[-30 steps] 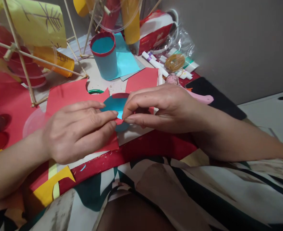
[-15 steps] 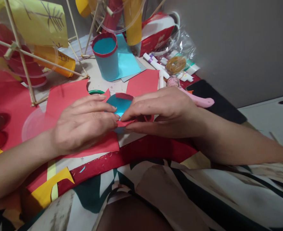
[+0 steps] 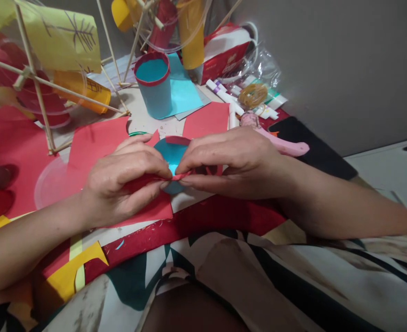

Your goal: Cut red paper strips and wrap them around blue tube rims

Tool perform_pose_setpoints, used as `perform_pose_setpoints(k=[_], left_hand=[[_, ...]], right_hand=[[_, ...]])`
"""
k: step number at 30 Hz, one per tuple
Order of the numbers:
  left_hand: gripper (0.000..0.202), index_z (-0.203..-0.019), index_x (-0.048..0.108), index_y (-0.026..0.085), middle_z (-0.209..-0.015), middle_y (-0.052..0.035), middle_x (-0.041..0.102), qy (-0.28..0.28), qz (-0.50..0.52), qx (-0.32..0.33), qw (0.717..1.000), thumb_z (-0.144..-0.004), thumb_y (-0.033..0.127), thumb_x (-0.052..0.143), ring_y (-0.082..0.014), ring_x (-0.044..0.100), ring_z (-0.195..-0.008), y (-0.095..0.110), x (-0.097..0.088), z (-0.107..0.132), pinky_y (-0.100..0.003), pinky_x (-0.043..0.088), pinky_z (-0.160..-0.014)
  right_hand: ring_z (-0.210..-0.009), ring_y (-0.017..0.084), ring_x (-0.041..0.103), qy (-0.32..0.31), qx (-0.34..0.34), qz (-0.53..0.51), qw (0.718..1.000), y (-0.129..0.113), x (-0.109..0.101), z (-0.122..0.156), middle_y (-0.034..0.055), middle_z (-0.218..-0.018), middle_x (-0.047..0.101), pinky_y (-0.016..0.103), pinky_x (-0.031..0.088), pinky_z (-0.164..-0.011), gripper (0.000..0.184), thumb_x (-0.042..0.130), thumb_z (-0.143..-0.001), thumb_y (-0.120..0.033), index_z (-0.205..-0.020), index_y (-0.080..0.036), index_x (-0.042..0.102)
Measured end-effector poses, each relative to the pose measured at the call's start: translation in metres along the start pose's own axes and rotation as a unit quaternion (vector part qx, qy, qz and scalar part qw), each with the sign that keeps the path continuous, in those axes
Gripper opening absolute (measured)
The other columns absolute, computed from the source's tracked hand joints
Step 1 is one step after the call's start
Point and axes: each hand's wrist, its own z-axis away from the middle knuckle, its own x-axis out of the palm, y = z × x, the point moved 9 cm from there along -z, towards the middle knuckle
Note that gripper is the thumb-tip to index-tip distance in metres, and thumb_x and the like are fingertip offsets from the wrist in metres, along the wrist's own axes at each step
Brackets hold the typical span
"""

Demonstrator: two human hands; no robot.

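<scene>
A small blue paper cup sits between my hands, with a red paper strip along its near rim. My left hand pinches the strip at the rim between thumb and fingers. From the other side, my right hand pinches the strip and rim close by, and a loop of the strip shows under its palm. The fingers hide much of the cup's lower wall. Red paper sheets lie under and behind my left hand. Farther back stands a finished-looking blue cup with a red rim.
A stick frame with plastic discs and coloured cups rises at the left and back. Glue sticks, rubber bands and a pink-handled tool lie at the right. Yellow paper scraps are near my lap.
My left fingers, flatter over the rim before, have curled into a pinch, with the thumb now showing below the strip. The right hand stays almost where it was.
</scene>
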Motion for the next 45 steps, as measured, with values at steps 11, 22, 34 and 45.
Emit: perform_pose_setpoints(k=[11,22,34,45], left_hand=[[0.014,-0.093,0.062,0.024,-0.081,0.0011,0.071,0.055,0.039,-0.001,0.998,-0.087,0.012,0.066,-0.0141,0.070,-0.080,-0.001,-0.002,0.000,-0.043,0.056,-0.097],[0.010,-0.094,0.063,0.025,-0.093,-0.0009,0.077,-0.005,-0.081,0.139,0.987,-0.087,0.020,0.058,-0.0173,0.071,-0.098,0.009,0.004,0.008,-0.047,0.044,-0.117],[0.007,-0.097,0.068,0.024,-0.092,-0.0009,0.076,-0.031,-0.025,-0.017,0.999,-0.092,0.025,0.064,-0.0181,0.072,-0.090,-0.004,0.004,0.001,-0.048,0.044,-0.116],[0.009,-0.083,0.069,0.020,-0.084,-0.0006,0.073,-0.006,0.074,-0.124,0.989,-0.088,0.027,0.073,-0.0173,0.069,-0.086,-0.017,-0.010,0.000,-0.037,0.056,-0.095]], right_hand=[[-0.083,0.010,0.069,0.006,0.010,0.059,0.998,-0.002,0.001,0.002,0.0008,-0.088,0.073,0.020,0.046,-0.066,0.012,0.055,-0.099,-0.022,-0.099,-0.019,0.067],[-0.076,0.011,0.067,0.000,0.003,0.062,0.998,-0.001,0.002,0.003,0.0023,-0.089,0.074,0.022,0.046,-0.064,0.018,0.058,-0.100,-0.033,-0.102,-0.018,0.068],[-0.077,0.011,0.069,-0.008,-0.054,0.074,0.996,-0.008,0.004,0.006,0.0029,-0.086,0.075,0.023,0.049,-0.067,0.020,0.054,-0.103,-0.025,-0.096,-0.016,0.070],[-0.073,0.014,0.072,0.162,0.076,-0.024,0.984,0.005,-0.039,0.011,0.0039,-0.105,0.078,0.028,0.060,-0.067,0.019,0.072,-0.091,-0.031,-0.108,-0.023,0.075]])
